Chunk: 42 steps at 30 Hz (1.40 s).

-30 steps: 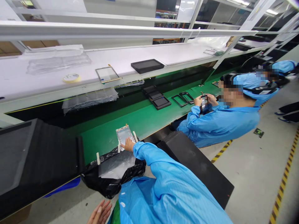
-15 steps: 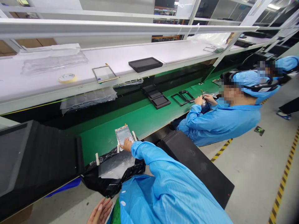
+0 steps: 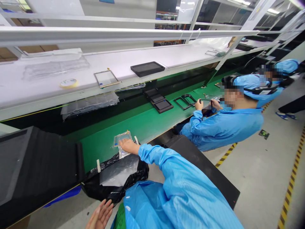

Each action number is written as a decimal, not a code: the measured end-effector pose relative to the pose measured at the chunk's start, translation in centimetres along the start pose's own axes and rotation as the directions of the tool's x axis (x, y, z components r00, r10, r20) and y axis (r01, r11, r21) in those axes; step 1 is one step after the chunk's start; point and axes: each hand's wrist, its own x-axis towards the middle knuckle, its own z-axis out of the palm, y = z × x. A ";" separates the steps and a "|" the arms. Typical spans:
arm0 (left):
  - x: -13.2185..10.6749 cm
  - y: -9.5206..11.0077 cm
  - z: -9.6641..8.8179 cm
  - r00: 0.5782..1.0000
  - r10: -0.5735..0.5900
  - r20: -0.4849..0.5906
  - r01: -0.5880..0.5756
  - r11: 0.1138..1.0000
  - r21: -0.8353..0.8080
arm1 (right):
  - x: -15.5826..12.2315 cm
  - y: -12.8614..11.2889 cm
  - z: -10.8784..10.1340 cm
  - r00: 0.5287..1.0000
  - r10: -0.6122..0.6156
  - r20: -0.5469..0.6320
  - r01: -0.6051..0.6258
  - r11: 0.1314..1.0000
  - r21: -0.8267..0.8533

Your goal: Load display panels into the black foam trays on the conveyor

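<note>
A clear touch panel [image 3: 122, 136] with a pale border and a small orange tab lies tilted at the green bench's front edge. My right hand [image 3: 129, 146] is at its lower edge, fingers closed on it, partly covering it. A second panel [image 3: 123, 154] shows just below, partly hidden by the hand. Low in the view, my left hand [image 3: 101, 213] is held off the bench, palm up and fingers apart, with nothing in it. Between the hands hangs a black plastic bag [image 3: 91, 187] with clear plastic film [image 3: 116, 173] inside, fixed by strips of white tape [image 3: 98, 166].
Black trays [image 3: 54, 162] are stacked at left; a black box [image 3: 202, 171] stands at right. Black frames [image 3: 182, 102] and trays [image 3: 162, 105] lie along the green bench [image 3: 102, 133]. A co-worker [image 3: 221, 117] sits to the right. The upper shelf [image 3: 95, 60] holds tape [image 3: 68, 83] and another panel [image 3: 106, 78].
The upper panel has turned and shifted left with my right hand, uncovering another panel beneath. My left hand stays low and open. The co-worker has raised a dark frame.
</note>
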 end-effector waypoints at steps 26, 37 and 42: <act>-5.9 7.8 7.5 0.875 0.064 0.479 -0.037 0.997 -0.066 | -12.8 -14.8 -9.8 0.926 -0.304 -0.224 0.374 0.667 0.644; -8.1 6.3 2.7 0.745 0.071 0.664 -0.154 0.986 0.067 | -9.9 -12.7 -13.9 0.850 0.521 0.074 -0.051 -0.059 0.997; -8.8 6.5 0.4 0.754 0.069 0.653 -0.187 0.976 0.112 | -12.7 -3.0 -17.4 0.217 0.958 -0.189 0.183 0.150 0.972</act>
